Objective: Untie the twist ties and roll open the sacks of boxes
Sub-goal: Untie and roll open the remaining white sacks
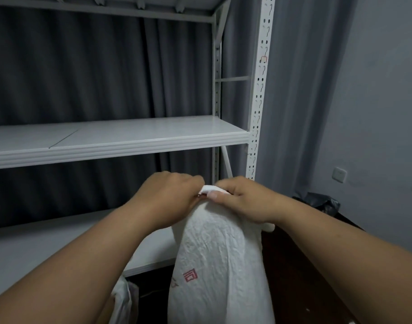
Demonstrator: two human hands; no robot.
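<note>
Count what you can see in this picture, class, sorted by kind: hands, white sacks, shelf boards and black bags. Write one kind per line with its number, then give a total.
Hands: 2, left hand and right hand, both gripping the sack's neck
White sacks: 2, the tall sack and a second sack at lower left
Shelf boards: 2, middle shelf and lower shelf
Black bags: 1, black bag
Total: 7

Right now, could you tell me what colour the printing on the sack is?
Red, on the white sack, in the head view.

Dim, flat indoor light, soft blur throughout, wide-angle bending toward the edges.
</note>
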